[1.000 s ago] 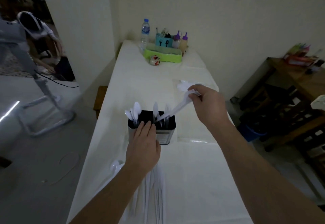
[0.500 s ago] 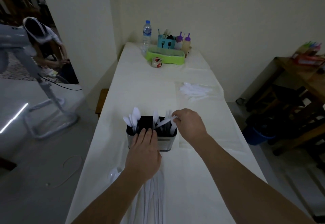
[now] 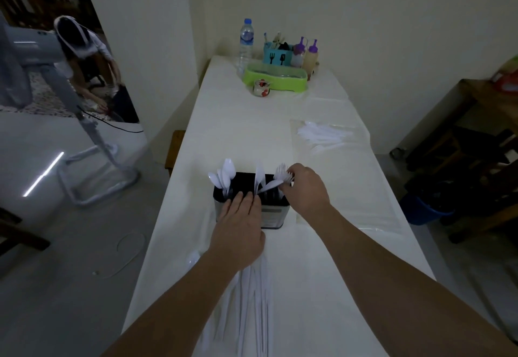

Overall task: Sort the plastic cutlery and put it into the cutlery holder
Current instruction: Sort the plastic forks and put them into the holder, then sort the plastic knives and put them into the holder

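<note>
**At the holder: a fork goes in**

On the white table (image 3: 280,121) stands the black holder (image 3: 273,213). Spoons (image 3: 224,175) stand in its left part, a knife (image 3: 258,177) in the middle, forks (image 3: 281,172) at right. The right hand (image 3: 304,188) pinches a fork (image 3: 270,185), tilted, handle pointing down-left into the holder. The left hand (image 3: 238,231) rests flat, fingers straight, on the holder's near rim. More cutlery (image 3: 258,300) lies under that arm, blurred.

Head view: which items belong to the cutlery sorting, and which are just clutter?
In the job:
- cutlery holder, steadied by the left hand
- fork, pinched by the right hand
- spoons standing in the holder
- loose cutlery pile
- cutlery bundle under the left hand

Lying about:
- water bottle
- green tray
- squeeze bottles
- small jar
</note>
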`<state>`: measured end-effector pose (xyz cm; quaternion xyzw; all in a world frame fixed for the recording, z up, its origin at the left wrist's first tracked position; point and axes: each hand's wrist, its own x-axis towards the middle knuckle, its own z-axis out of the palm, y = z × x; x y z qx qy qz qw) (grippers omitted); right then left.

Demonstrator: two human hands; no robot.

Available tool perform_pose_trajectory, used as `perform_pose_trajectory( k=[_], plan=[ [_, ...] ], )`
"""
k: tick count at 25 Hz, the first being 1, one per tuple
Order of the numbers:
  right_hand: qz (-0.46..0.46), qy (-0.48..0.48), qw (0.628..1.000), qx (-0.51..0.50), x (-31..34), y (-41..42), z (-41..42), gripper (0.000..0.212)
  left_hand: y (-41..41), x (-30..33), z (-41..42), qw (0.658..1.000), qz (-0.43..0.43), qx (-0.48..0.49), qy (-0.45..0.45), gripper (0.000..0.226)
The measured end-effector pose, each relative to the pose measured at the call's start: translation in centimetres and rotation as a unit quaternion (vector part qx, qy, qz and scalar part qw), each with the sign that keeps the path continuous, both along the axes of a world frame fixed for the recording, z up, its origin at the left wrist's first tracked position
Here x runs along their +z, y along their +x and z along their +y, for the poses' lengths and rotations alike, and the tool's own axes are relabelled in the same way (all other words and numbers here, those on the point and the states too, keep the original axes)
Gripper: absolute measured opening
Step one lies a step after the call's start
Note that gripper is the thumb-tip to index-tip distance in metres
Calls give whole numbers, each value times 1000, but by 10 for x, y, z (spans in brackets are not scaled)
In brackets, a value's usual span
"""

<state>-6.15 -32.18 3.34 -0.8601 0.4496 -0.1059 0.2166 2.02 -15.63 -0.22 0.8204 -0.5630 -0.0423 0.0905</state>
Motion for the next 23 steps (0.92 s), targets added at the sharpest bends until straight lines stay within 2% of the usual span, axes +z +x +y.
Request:
perform_pose_trajectory(
  k=[4, 10, 14, 18, 23],
  plan=[
    [-32, -2, 999, -31, 8, -12, 12, 49, 5, 11, 4, 998, 62, 9, -28, 64],
    [-116, -70, 991, -16, 17, -38, 81, 36, 0, 24, 61, 970, 147, 73, -179, 48],
    [-109, -11, 994, 4, -5, -52, 140, 38, 3, 9, 119, 962, 158, 155, -160, 41],
    [-35, 56, 998, 11, -41, -72, 185, 40, -7, -14, 168, 954, 180, 215, -109, 39],
    [52, 133, 988, -66, -80, -105, 217, 37, -39, -37, 193, 954, 197, 215, -65, 40]
  ],
)
